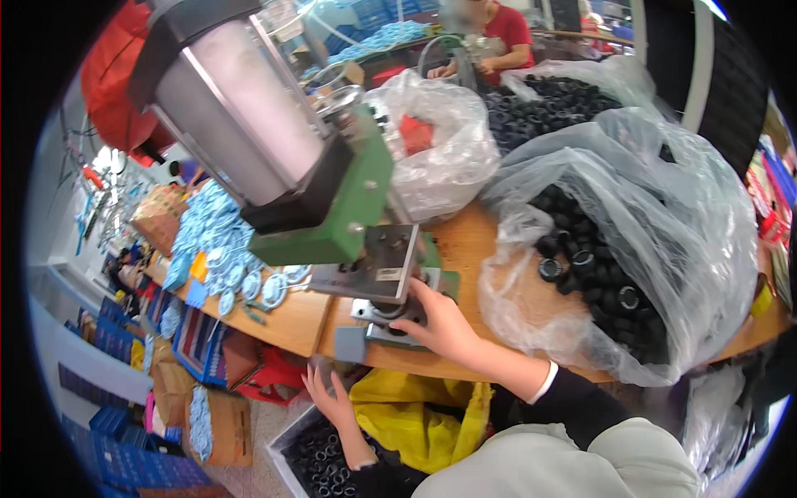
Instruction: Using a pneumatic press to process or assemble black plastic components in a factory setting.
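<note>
My right hand [440, 325] reaches in at the green bench press [353, 199], thumb and forefinger curved about a dark round part [388, 312] under the press's metal plate [369, 270]. Some of its other fingers are hidden. Lower and to the left, my left hand [334, 402] has its fingers spread above a white bin [286, 432] of black rings [328, 469]. A blurred dark patch shows by its fingertips; I cannot tell what it is. A small blue-grey block [350, 344] sits at the table edge between the hands.
An open plastic bag [664, 224] of black caps [594, 274] covers the table's right side. Behind are another bag [440, 141] and a heap of black parts [548, 104]. Light-blue corded pieces [220, 236] lie left. Yellow cloth [415, 415] hangs below. A co-worker in red [506, 37] sits beyond.
</note>
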`<state>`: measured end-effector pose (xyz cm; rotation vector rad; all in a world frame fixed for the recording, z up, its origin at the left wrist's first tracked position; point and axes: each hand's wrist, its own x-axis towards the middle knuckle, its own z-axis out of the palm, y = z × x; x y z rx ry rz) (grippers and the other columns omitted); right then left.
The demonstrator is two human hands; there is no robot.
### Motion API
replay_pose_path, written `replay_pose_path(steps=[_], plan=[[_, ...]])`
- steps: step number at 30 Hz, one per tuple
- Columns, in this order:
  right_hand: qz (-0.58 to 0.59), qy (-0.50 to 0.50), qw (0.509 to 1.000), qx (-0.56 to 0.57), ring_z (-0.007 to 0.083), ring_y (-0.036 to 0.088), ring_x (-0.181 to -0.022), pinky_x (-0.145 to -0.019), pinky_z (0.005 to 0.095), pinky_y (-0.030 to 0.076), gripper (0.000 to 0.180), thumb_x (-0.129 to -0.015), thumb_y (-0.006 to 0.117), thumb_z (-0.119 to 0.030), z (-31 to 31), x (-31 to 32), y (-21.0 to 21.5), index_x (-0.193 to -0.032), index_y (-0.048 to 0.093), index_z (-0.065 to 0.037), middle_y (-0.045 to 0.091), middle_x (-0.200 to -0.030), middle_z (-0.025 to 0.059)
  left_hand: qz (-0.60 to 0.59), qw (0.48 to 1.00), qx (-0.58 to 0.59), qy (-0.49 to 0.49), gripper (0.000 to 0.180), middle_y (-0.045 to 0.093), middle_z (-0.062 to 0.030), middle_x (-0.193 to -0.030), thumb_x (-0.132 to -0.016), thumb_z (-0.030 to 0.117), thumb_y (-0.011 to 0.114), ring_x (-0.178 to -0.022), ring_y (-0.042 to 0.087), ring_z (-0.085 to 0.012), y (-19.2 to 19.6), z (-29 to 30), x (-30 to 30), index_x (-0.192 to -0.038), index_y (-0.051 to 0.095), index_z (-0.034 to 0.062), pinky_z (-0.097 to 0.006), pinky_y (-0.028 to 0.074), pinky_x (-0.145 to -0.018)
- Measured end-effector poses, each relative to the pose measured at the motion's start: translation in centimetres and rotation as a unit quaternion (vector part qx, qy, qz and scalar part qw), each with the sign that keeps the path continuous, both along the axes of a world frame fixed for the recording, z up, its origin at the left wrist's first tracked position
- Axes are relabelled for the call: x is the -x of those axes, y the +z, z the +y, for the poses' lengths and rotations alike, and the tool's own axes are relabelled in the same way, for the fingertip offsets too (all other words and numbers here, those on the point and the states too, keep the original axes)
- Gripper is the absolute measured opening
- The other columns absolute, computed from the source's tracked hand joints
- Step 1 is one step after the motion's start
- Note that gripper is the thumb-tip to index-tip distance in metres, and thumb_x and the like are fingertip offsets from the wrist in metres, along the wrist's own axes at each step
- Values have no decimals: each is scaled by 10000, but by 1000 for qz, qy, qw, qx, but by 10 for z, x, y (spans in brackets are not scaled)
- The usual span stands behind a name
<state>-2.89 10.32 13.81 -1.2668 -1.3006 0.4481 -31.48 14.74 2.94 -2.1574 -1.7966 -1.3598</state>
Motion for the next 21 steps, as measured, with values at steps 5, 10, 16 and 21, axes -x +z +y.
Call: replay_pose_path(steps=[5, 10, 16, 21], plan=[[-211, -298, 929, 57, 373, 544, -921, -797, 434, 450, 354, -732, 658, -119, -44, -109, -43, -1049, 551, -4, 564, -1022, 196, 238, 962, 89, -101, 269, 467, -120, -1343, -902, 149, 479, -1299, 338, -375, -2, 86, -76, -1123, 578, 34, -560, 261, -1029], [-398, -336, 808, 276, 324, 558, -875, -753, 406, 451, 214, -737, 606, -117, -55, -188, -105, -935, 585, -39, 566, -943, 159, 250, 937, 164, -179, 342, 530, -106, -1279, -924, 177, 314, -1294, 379, -293, -37, 108, -64, -1129, 560, 58, -547, 218, -1051], [-365, -342, 819, 280, 322, 565, -885, -754, 409, 465, 186, -714, 617, -91, -38, -179, -106, -889, 576, -49, 578, -897, 150, 312, 922, 135, -182, 310, 566, -107, -1217, -895, 138, 350, -1309, 363, -281, -44, 112, -44, -1098, 573, 64, -540, 205, -1065], [-195, -289, 923, 162, 373, 525, -925, -813, 393, 435, 670, -668, 691, -78, -82, -171, -57, -1295, 455, -80, 506, -959, 204, 155, 945, 150, -244, 407, 400, -91, -1408, -961, 190, 295, -1363, 245, -309, -28, 104, -61, -1314, 466, 79, -496, 163, -1089]])
